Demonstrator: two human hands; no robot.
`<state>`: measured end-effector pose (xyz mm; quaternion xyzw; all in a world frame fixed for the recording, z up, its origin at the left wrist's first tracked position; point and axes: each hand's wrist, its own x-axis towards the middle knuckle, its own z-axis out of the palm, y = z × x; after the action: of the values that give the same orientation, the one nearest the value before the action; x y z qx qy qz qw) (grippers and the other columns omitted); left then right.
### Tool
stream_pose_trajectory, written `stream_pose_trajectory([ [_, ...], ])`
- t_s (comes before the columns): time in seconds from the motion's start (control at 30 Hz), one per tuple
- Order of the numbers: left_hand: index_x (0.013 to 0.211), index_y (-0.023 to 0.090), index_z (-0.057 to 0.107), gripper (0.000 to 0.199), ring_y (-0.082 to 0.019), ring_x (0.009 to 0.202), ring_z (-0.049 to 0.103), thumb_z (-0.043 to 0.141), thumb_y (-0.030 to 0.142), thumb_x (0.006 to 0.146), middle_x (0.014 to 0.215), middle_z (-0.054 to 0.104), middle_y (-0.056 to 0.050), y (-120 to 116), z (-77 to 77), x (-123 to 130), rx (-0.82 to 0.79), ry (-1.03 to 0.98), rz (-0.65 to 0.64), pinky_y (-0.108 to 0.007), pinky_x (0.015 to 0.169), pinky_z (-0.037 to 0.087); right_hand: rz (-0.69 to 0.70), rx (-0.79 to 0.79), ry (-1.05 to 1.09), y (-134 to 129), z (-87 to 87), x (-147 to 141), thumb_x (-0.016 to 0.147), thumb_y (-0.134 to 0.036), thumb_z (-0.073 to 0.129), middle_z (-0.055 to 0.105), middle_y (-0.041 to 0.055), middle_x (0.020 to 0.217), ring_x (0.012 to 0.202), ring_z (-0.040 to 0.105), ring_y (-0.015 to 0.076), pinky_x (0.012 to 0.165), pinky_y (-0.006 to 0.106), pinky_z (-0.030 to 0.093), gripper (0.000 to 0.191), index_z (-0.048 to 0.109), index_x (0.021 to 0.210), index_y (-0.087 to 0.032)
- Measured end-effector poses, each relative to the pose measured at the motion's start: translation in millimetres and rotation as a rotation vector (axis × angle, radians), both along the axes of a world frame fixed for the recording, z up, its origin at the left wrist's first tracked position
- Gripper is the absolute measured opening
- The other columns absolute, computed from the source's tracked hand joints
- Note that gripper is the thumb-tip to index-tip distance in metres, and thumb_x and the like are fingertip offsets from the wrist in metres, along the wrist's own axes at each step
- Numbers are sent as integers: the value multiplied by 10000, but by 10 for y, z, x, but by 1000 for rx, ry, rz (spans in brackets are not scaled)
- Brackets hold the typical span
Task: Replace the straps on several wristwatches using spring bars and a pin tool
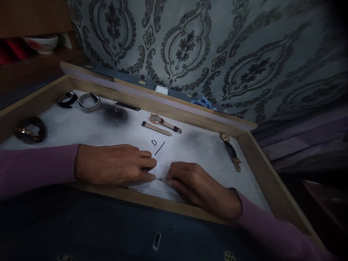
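Both hands are low over the white floor of a wooden tray (174, 208). My left hand (116, 165) is closed, its thumb and fingertips at the left end of a small thin metallic piece (162, 179). From the other side my right hand (202, 186) pinches the same piece between thumb and fingers. Beyond them lies a rose-gold watch head (156, 118) with one brown strap half (170, 125) attached. A separate strap half (157, 128) lies just in front of it, near a handwritten mark (160, 147).
A brown watch (30, 130), a black one (67, 99) and a grey one (89, 102) are at the tray's left. A gold-and-black watch (231, 151) is at the right. A dark flat strip (127, 106) lies by the back wall. Patterned fabric (187, 47) hangs behind.
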<state>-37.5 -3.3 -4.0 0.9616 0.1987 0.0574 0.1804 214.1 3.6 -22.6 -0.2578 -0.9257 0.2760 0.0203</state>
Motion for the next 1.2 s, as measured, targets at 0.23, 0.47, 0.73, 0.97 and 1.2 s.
stream_pose_trajectory([
  [0.23, 1125, 238, 590, 281, -225, 891, 527, 463, 132, 898, 997, 596, -68, 40, 36, 2, -82, 81, -92, -311, 786, 398, -34, 0, 25, -24, 14, -12, 992, -236, 426, 607, 49, 782, 682, 546, 145, 630, 258, 403, 253, 569, 801, -149],
  [0.47, 1172, 240, 577, 311, -228, 924, 518, 462, 139, 901, 1038, 593, -73, 30, 23, -11, -99, 77, -82, -304, 819, 380, -57, -39, 52, -14, -2, -21, 963, -195, 472, 607, 35, 755, 656, 545, 134, 620, 246, 402, 212, 565, 777, -151],
  [0.73, 1153, 227, 602, 344, -218, 907, 533, 502, 83, 857, 1026, 606, -65, 22, 37, -6, -143, 40, -51, -276, 800, 381, -41, -29, 43, -11, -13, -25, 969, -204, 466, 609, 41, 765, 670, 541, 138, 624, 249, 403, 218, 562, 781, -151],
  [0.97, 1207, 216, 581, 451, -188, 975, 564, 393, -6, 862, 1102, 626, -66, 35, -17, -49, -260, -64, 19, -233, 849, 406, -45, -42, 58, -3, -5, -26, 963, -187, 468, 616, 38, 766, 678, 554, 139, 644, 254, 419, 212, 564, 777, -156],
  [1.2, 1189, 219, 608, 428, -183, 988, 580, 390, 12, 884, 1108, 636, -65, 40, -47, -66, -285, -132, 56, -227, 862, 423, -69, -62, 38, -3, 21, -19, 957, -185, 469, 624, 45, 783, 681, 561, 141, 644, 255, 417, 190, 570, 798, -154],
])
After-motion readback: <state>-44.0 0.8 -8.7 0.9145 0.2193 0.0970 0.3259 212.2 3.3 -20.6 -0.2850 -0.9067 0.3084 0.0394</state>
